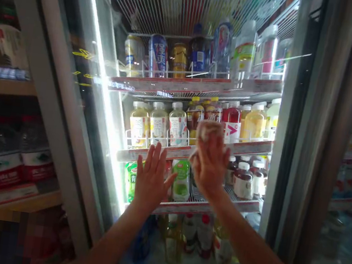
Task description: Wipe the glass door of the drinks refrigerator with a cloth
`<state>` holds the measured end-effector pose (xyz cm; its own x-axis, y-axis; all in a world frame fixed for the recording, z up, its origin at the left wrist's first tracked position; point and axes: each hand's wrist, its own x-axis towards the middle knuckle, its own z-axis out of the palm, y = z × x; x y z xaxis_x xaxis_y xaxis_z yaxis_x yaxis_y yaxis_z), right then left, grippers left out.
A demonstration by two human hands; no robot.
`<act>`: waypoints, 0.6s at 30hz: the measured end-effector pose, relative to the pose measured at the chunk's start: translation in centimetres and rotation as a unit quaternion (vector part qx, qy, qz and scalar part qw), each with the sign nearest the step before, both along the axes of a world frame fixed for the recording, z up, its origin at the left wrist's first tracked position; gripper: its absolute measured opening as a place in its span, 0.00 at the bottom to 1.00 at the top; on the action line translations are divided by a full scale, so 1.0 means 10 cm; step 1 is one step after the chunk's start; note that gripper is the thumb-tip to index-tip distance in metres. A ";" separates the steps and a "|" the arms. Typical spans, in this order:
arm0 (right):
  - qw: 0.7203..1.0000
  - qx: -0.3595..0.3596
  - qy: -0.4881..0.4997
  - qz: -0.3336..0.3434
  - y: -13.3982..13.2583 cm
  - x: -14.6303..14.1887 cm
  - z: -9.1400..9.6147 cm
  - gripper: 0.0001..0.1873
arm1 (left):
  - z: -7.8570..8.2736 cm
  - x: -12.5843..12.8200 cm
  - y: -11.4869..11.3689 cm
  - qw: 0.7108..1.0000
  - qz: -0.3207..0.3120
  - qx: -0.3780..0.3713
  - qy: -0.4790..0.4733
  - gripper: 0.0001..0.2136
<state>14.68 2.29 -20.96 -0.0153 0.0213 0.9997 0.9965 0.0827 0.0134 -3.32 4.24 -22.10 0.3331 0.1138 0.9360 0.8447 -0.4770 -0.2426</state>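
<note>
I face an open drinks fridge with lit wire shelves. My right hand is closed around a blurred brownish bottle, held up at the front of the second-from-top shelf of bottles. My left hand is open, fingers stretched upward, just in front of the shelf edge below a row of pale tea bottles. A green-labelled bottle stands between my two hands on the shelf beneath.
The glass fridge door swings open at the left. Cans and bottles fill the upper shelf; dark small bottles stand at right. More bottles sit at the bottom. Store shelves with packaged water are at far left.
</note>
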 end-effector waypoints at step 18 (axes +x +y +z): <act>0.998 0.013 -0.041 0.037 0.00 0.23 -0.13 0.30 | -0.03 -0.03 0.04 0.999 0.015 0.034 0.002 0.36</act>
<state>17.01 2.25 -22.27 -0.0985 -0.0080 0.9951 0.9829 0.1556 0.0986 -3.65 4.62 -22.45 0.3343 0.0606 0.9405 0.8577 -0.4333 -0.2769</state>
